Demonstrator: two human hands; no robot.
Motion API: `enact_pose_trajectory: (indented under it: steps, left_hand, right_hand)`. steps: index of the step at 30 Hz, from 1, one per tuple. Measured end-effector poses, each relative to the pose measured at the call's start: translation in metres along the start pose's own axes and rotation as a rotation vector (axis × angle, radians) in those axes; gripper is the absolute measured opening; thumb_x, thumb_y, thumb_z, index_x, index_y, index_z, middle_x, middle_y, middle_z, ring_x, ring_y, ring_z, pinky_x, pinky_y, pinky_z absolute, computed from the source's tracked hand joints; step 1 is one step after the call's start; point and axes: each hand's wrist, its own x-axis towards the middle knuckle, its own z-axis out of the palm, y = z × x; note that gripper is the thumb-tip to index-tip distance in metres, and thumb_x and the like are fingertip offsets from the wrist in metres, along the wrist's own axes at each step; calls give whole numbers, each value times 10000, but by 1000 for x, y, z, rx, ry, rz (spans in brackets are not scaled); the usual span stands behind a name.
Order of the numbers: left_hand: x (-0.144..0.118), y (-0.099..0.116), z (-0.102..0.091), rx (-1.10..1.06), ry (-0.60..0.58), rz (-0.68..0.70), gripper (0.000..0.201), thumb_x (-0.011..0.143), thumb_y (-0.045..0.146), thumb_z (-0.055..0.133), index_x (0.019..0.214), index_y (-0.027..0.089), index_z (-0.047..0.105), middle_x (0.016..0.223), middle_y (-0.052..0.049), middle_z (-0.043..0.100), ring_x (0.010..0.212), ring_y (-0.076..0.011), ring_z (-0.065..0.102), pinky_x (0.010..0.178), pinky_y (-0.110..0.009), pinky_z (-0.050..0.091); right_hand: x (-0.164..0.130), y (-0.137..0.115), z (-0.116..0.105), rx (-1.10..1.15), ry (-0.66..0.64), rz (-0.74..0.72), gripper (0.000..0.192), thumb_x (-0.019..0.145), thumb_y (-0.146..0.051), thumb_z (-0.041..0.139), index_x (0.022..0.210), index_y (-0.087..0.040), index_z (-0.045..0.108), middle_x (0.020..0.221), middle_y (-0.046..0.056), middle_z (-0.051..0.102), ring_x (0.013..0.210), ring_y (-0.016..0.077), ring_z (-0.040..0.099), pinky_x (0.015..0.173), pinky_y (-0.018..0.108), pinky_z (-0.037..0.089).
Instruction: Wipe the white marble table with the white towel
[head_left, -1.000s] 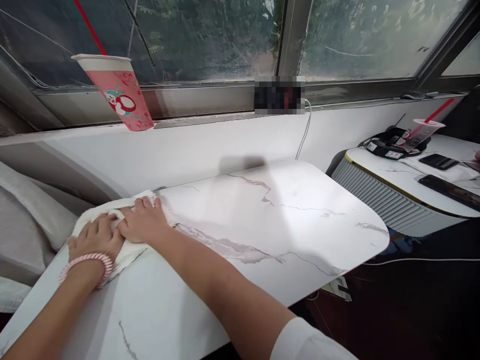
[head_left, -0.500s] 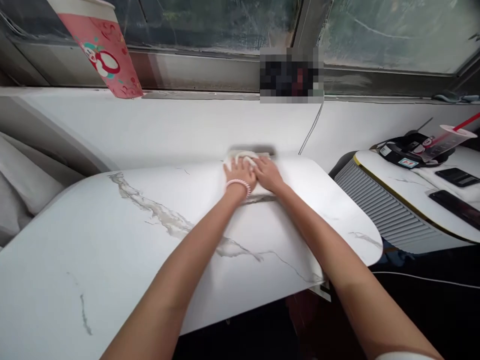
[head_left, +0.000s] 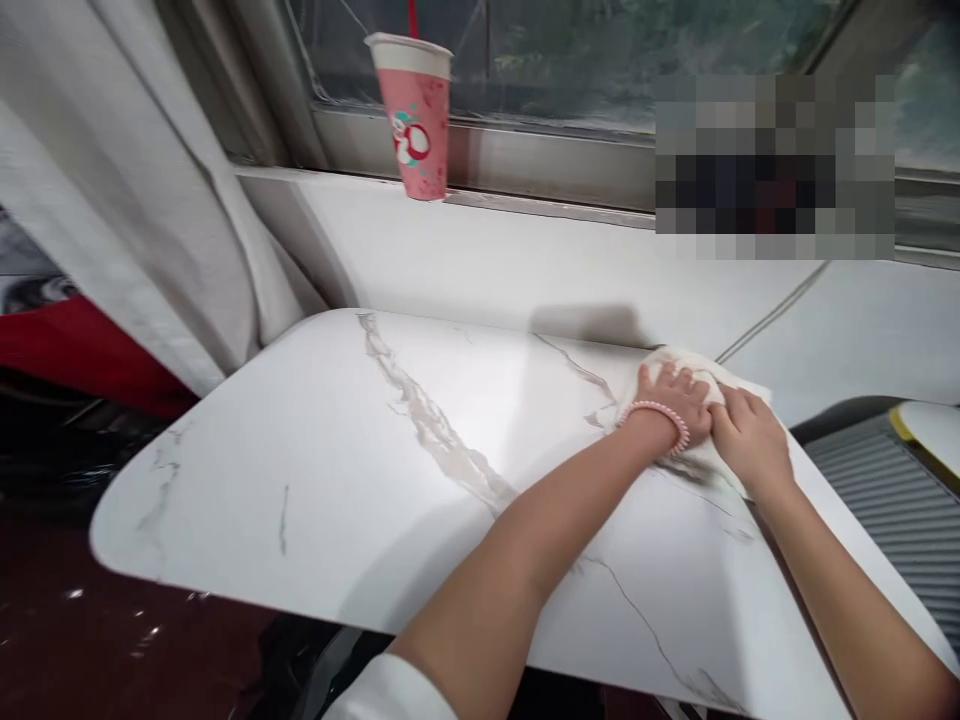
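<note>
A white cloth (head_left: 732, 372) lies bunched on the white marble-patterned tabletop (head_left: 315, 420), close to the wall edge at the right. My left hand (head_left: 679, 405), with a pink beaded bracelet at its wrist, presses down on it, fingers bent into the fabric. Beside it my right hand (head_left: 752, 440) grips the cloth's right part, its thumb near the left hand's fingers. The two hands touch or nearly touch. Part of the cloth is hidden under them.
A pink paper cup (head_left: 415, 125) with a red straw stands on the window sill. A pale curtain (head_left: 180, 150) hangs at the left. A cable (head_left: 776, 310) runs down the wall, and a ribbed grey cabinet (head_left: 885, 520) stands at the right. A blurred patch covers part of the window.
Both hands have slid the cloth to the right along the tabletop's wall side. The view has turned left, bringing in the curtain and the table's rounded left end.
</note>
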Motion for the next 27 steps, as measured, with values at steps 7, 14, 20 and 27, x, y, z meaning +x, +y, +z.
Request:
enact_pose_trajectory:
  steps: [7,14,20,27]
  left_hand:
    - [-38,-36,-27,43,-22,-27,539,1016,350,233,1514,218,390,1654,-65,270,1541,-239,192,1262,-523,169]
    - [-130,-176,-91,138,81,-246,528,998,318,300,1505,206,393,1648,-59,295,1522,-231,244,1247,-489,190]
    - [-281,-295,-155,190,255,-490,483,955,319,352,1381,165,522,1560,-65,452,1451,-159,372,1212,-331,256]
    - [-404,-343,-175,165,444,-661,530,882,415,295,1276,186,565,1493,-49,525,1440,-232,403,1222,-365,250]
  right_hand:
    - [-15,-76,-14,124,-59,80,556,938,-343,265,1371,-187,577,1387,201,575,1341,330,482,1059,530,402]
    - [-26,-265,-7,227,-157,-84,513,962,-286,336,1404,-113,531,1449,236,507,1389,363,413,1107,603,320]
    - [-77,-447,-9,483,-251,-323,498,987,-292,364,1436,-118,487,1530,214,433,1468,351,308,1168,649,184]
    - [-134,-540,-27,542,-326,-600,527,1005,-381,355,1432,-94,471,1559,226,389,1478,356,288,1168,653,210]
